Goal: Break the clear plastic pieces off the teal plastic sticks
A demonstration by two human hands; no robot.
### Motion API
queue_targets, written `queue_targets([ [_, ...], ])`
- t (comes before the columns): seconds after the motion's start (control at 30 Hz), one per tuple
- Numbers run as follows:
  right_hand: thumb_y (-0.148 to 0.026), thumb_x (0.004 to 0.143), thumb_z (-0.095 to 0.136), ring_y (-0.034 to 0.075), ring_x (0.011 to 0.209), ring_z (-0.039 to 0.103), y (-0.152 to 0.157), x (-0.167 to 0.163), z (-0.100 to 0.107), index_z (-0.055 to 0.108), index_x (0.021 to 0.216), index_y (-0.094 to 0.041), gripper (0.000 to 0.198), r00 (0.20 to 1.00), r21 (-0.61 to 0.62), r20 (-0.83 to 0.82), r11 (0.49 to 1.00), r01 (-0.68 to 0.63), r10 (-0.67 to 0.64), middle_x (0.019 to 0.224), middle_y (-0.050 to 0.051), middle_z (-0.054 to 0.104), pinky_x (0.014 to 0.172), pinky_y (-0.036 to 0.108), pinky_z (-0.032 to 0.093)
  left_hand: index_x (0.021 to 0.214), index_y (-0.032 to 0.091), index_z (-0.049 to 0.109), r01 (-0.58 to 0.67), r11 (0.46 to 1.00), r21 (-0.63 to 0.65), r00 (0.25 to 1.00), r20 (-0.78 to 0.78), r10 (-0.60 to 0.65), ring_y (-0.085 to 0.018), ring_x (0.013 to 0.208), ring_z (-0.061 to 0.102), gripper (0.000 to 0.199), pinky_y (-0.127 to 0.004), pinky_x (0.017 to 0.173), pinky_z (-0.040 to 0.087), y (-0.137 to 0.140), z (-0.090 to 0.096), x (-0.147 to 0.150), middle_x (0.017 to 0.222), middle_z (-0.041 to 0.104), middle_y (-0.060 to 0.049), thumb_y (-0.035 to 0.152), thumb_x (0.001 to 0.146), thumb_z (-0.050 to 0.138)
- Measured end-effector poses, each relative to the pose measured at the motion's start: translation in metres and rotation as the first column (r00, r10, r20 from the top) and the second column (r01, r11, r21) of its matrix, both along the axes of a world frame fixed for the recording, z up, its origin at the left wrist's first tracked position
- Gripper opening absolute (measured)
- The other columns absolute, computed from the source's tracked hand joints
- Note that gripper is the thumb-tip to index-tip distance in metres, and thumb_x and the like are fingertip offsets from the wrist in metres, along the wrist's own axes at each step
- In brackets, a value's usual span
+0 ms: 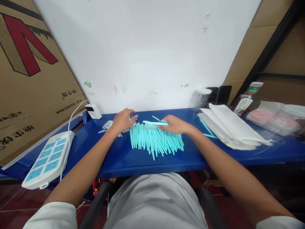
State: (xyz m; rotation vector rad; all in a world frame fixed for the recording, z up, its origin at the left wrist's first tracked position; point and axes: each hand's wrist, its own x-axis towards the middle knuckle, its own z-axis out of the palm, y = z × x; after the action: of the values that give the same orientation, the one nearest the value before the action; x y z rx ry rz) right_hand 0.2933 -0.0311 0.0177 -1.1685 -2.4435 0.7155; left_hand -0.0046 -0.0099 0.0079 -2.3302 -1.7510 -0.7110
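My right hand (175, 124) is closed on several slim turquoise plastic sticks (151, 122), one with a pale left end. Under and in front of it, a dense heap of similar turquoise sticks (154, 140) lies on the blue table (114, 160), mostly pointing toward me. My left hand (124, 121) hovers at the heap's left side, thumb and fingers bent but apart, with nothing visible between them. Beside and beneath it are small translucent whitish plastic pieces (108, 125), partly covered by the hand.
A white power strip (49, 159) and a small white charger (93, 111) are at left. White paper sheets or bags (231, 127), a clear jar (202, 97), a dark bottle (247, 97) and plastic containers (286, 119) stand at right. A white wall (147, 57) closes off the back.
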Motion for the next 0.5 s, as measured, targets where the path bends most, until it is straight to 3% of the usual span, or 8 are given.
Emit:
queue_targets([
  [0.07, -0.055, 0.094, 0.062, 0.013, 0.054, 0.053, 0.002, 0.0, -0.003, 0.073, 0.071, -0.015, 0.048, 1.0, 0.032, -0.007, 0.999, 0.027, -0.027, 0.063, 0.004, 0.066, 0.057, 0.029, 0.035, 0.089, 0.017, 0.074, 0.216, 0.976, -0.022, 0.95, 0.235, -0.205, -0.019, 0.068, 0.062, 0.056, -0.03, 0.066, 0.043, -0.005, 0.001, 0.012, 0.075, 0.067, -0.006, 0.057, 0.104, 0.039],
  [0.13, -0.056, 0.094, 0.061, 0.014, 0.056, 0.054, 0.004, 0.001, -0.005, 0.073, 0.072, -0.014, 0.048, 0.998, 0.05, -0.006, 0.997, 0.056, -0.055, 0.066, 0.005, 0.068, 0.057, 0.029, 0.034, 0.074, 0.016, 0.07, 0.369, 0.926, -0.079, 0.854, 0.423, -0.304, -0.015, 0.054, 0.052, 0.065, -0.028, 0.057, 0.037, -0.011, -0.001, 0.023, 0.058, 0.055, -0.001, 0.062, 0.105, 0.034],
  [0.2, -0.055, 0.093, 0.061, 0.014, 0.057, 0.053, 0.004, 0.0, -0.007, 0.072, 0.072, -0.014, 0.047, 0.998, 0.053, -0.014, 0.997, 0.062, -0.062, 0.066, 0.004, 0.066, 0.058, 0.029, 0.033, 0.07, 0.016, 0.067, 0.48, 0.87, -0.117, 0.78, 0.511, -0.361, -0.013, 0.05, 0.047, 0.063, -0.026, 0.053, 0.034, -0.015, -0.004, 0.032, 0.054, 0.05, 0.001, 0.063, 0.103, 0.042],
  [0.27, -0.054, 0.093, 0.063, 0.013, 0.058, 0.05, 0.002, 0.0, -0.006, 0.069, 0.071, -0.016, 0.045, 0.999, 0.057, -0.034, 0.998, 0.033, -0.031, 0.063, 0.002, 0.061, 0.057, 0.028, 0.03, 0.07, 0.016, 0.065, 0.526, 0.843, -0.117, 0.75, 0.53, -0.395, -0.012, 0.05, 0.046, 0.058, -0.025, 0.052, 0.033, -0.017, -0.007, 0.036, 0.054, 0.049, 0.002, 0.062, 0.101, 0.05],
  [0.37, -0.056, 0.091, 0.067, 0.012, 0.059, 0.042, -0.003, -0.001, 0.0, 0.063, 0.07, -0.017, 0.044, 0.994, 0.046, -0.093, 0.998, -0.045, 0.049, 0.061, -0.002, 0.05, 0.056, 0.027, 0.027, 0.068, 0.016, 0.062, 0.527, 0.845, -0.09, 0.749, 0.518, -0.412, -0.011, 0.05, 0.044, 0.055, -0.024, 0.052, 0.032, -0.017, -0.008, 0.036, 0.054, 0.049, 0.003, 0.06, 0.1, 0.052],
  [0.5, -0.057, 0.095, 0.062, 0.011, 0.059, 0.043, -0.012, -0.001, 0.01, 0.07, 0.08, -0.016, 0.044, 0.982, -0.041, -0.168, 0.994, -0.097, 0.089, 0.063, -0.003, 0.049, 0.057, 0.027, 0.031, 0.065, 0.016, 0.059, 0.561, 0.819, -0.118, 0.742, 0.511, -0.434, -0.01, 0.048, 0.04, 0.056, -0.024, 0.05, 0.03, -0.016, -0.001, 0.031, 0.051, 0.045, 0.004, 0.059, 0.1, 0.053],
])
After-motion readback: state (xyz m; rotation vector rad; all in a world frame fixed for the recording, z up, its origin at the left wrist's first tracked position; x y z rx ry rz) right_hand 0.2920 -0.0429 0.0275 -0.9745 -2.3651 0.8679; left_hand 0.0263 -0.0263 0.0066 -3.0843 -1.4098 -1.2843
